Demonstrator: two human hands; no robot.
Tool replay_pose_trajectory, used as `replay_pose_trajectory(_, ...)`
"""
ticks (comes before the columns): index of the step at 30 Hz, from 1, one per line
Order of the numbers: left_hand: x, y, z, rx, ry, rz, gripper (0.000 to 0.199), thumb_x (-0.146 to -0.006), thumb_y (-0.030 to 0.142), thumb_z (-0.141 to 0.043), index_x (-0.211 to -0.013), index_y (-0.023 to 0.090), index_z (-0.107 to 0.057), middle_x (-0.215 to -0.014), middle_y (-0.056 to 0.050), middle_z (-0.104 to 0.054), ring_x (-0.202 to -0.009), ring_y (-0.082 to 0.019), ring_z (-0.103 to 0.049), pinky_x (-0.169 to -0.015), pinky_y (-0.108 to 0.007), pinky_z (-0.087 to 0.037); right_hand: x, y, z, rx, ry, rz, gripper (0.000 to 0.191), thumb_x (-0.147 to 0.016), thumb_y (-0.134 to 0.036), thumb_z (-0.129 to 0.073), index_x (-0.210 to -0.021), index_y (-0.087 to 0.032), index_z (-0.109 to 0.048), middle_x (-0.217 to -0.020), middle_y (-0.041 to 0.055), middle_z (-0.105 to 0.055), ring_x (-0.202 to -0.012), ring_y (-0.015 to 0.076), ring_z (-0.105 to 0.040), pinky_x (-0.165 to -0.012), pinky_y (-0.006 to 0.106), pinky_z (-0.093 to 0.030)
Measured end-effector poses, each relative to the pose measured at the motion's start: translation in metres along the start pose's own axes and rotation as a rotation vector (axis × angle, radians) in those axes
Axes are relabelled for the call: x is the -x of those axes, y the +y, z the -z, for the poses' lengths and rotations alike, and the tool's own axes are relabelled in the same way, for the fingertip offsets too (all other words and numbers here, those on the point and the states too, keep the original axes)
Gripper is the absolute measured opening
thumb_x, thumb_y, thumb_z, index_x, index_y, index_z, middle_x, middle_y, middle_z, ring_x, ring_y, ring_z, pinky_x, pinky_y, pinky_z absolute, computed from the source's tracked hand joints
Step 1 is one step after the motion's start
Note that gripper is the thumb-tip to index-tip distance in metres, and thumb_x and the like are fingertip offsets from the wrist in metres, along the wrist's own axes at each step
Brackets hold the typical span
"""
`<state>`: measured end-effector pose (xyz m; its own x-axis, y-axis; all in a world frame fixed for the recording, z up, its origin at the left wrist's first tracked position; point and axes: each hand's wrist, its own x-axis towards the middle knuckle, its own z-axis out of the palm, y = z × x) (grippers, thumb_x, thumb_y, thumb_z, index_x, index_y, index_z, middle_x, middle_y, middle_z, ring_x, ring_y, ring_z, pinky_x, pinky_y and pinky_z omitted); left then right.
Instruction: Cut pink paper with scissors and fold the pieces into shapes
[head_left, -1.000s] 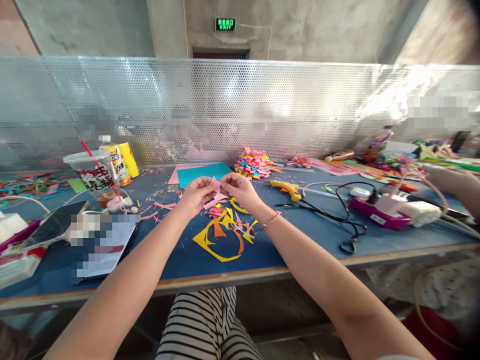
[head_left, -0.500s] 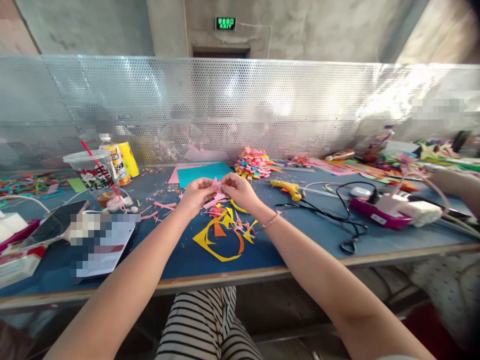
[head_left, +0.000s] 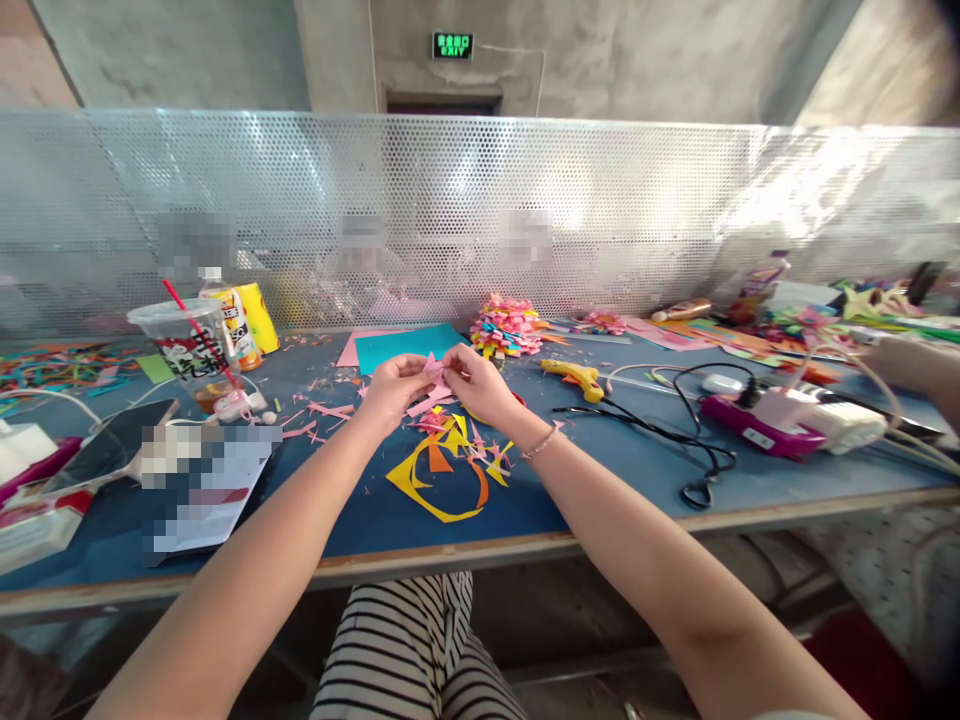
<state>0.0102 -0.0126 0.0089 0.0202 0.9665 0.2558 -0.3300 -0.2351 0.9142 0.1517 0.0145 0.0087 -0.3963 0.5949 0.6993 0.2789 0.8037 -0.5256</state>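
Observation:
Between my two hands is a small piece of pink paper, pinched by the fingertips from both sides. My left hand is closed on its left side, and my right hand grips its right side, with a bracelet at the wrist. Yellow, orange and pink paper scraps lie on the blue table just below the hands. Behind them rest a teal paper sheet and a fluffy bundle of pink, yellow and blue paper strips. The fingers partly cover the pink piece.
To the right are a yellow glue gun, black cables and a purple power strip. A plastic cup with a red straw and a tablet stand left. A perforated metal screen runs behind. Another person's hand shows far right.
My right hand has shifted very slightly; both hands keep holding the pink paper in nearly the same place. The other person's arm at the right has moved a little.

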Motion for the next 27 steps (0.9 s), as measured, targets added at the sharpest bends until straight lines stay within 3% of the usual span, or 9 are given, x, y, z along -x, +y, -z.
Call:
replay_pose_trajectory(15,0.0004,0.0009,-0.0016,0.091,0.042,0.038,0.025,-0.051,0.014,-0.071,-0.071,0.013,-0.056,-0.065,0.000,-0.061,-0.061,-0.008,-0.058,-0.066,-0.022,-0.046,0.0003,-0.0007,0.0011,0.031,0.028,0.024,0.004,-0.073,-0.019,-0.044,-0.076,-0.018,-0.048,-0.070,0.0002,-0.050,-0.065,0.0110,-0.048,-0.059,0.024,-0.040)
replay_pose_trajectory(27,0.0032,0.0064,-0.0038,0.164,-0.006,0.042,0.016,-0.055,0.012,-0.069,-0.066,0.013,-0.057,-0.060,0.001,-0.060,-0.058,-0.007,-0.057,-0.062,-0.020,-0.046,0.0011,-0.0071,0.0054,0.082,0.050,0.170,0.007,-0.079,-0.018,-0.044,-0.077,-0.018,-0.051,-0.077,0.0032,-0.050,-0.070,0.0124,-0.048,-0.061,0.025,-0.041)
